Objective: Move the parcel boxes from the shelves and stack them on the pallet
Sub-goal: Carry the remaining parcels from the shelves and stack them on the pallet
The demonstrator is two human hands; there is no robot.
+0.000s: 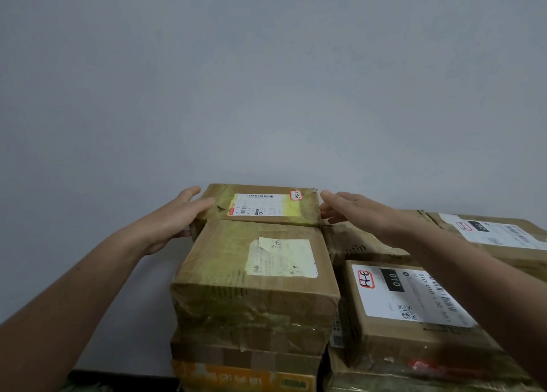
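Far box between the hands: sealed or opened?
Sealed. The far box shows a flat top under glossy tape, with its shipping label lying smooth across it; no flap is raised.

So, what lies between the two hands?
Only the far box: the left hand touches its left side, and the right hand is at its right corner. The head view shows this.

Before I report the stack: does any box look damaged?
Yes. The label on the near box is peeling at its top-left corner, and the far box has a small tear by the left hand.
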